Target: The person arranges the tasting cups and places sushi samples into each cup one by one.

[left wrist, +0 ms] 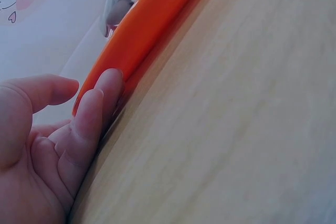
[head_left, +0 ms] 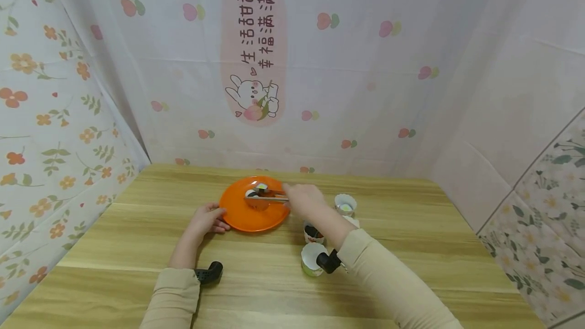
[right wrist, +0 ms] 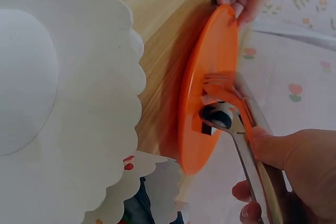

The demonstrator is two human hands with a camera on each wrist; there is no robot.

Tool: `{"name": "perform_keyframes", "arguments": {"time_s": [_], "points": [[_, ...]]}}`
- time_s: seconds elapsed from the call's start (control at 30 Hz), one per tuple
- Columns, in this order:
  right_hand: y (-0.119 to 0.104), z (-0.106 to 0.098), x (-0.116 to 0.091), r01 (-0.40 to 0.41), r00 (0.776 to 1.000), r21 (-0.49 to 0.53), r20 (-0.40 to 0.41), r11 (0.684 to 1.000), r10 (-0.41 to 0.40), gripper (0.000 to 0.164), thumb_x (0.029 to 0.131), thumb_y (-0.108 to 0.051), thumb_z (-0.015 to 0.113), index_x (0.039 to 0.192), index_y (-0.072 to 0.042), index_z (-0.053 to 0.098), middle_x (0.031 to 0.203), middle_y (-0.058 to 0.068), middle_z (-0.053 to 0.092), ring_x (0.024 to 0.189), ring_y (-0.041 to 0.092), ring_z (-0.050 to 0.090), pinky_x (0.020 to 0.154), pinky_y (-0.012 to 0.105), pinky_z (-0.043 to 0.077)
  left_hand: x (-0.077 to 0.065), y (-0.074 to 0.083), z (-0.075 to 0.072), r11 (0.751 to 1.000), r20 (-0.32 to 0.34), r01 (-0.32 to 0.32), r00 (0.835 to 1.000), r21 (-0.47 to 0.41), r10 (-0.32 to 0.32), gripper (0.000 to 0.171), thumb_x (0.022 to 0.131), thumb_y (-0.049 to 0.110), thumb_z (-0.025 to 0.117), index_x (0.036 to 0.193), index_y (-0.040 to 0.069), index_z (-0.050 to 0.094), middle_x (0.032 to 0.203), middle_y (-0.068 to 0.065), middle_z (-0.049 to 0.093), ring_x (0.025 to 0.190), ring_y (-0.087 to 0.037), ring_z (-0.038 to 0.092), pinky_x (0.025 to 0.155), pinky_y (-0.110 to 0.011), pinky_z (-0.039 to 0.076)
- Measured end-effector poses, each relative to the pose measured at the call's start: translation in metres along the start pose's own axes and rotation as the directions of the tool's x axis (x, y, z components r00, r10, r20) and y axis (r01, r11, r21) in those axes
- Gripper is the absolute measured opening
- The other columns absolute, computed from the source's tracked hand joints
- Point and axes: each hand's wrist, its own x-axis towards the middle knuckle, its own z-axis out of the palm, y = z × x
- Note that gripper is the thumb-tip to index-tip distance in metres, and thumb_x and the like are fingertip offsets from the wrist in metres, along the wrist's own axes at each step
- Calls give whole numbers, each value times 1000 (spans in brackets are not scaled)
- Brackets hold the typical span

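Note:
On the table lies a round orange plate (head_left: 242,220). My left hand (head_left: 207,219) grips its left rim, thumb (left wrist: 58,90) near the top edge and fingers against the underside. My right hand (head_left: 303,199) holds metal serving tongs (head_left: 274,199) by the handles, above the plate's right side. In the right wrist view the tongs have a spoon end and a fork end, with a small black-and-white sushi-like piece (right wrist: 223,115) between them, low over the plate. A second piece with a green centre (head_left: 261,186) is next to the tongs on the plate.
Scalloped paper cups stand right of the plate, partly under my right forearm. A back cup (head_left: 345,202) holds a white-and-green piece; another cup (head_left: 314,235) holds dark pieces; a white-lined cup (head_left: 313,258) is nearest. Behind the table hangs a printed curtain (head_left: 301,85).

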Motion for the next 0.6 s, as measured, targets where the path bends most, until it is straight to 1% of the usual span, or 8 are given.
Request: {"name": "perform_keyframes", "arguments": {"time_s": [0.13, 0.23, 0.33, 0.6], "points": [[-1, 0, -3, 23, 1000, -2, -9, 1000, -23, 31, 91, -32, 66, 114, -14, 57, 70, -3, 53, 54, 14, 49, 43, 26, 41, 1, -1, 0, 1000, -6, 4, 1000, 5, -4, 54, 100, 11, 48, 141, -14, 25, 82, -13, 64, 60, -18, 66, 57, -27, 56], [-1, 1, -4, 36, 999, -10, -21, 999, -36, 29, 91, -31, 66, 114, -16, 57, 69, -4, 52, 53, 14, 49, 43, 25, 41, 2, -2, -1, 1000, -11, 5, 1000, 11, -5, 53, 100, 11, 48, 141, -14, 25, 83, -13, 64, 60, -18, 66, 57, -27, 57], [-2, 1, -5, 35, 999, -7, -23, 999, -35, 28, 91, -30, 67, 114, -16, 58, 68, -4, 52, 52, 14, 47, 42, 25, 39, 1, -2, 0, 1000, -11, 5, 1000, 12, -5, 53, 100, 11, 47, 141, -15, 26, 82, -12, 64, 60, -18, 66, 57, -27, 57], [-2, 1, -6, 27, 999, -13, -27, 1000, -27, 21, 91, -29, 67, 107, -18, 58, 65, -5, 50, 52, 14, 46, 42, 25, 38, 1, -1, 1, 1000, -15, 15, 1000, 13, -14, 52, 100, 10, 48, 141, -14, 26, 82, -13, 64, 60, -18, 66, 57, -27, 57]]}}
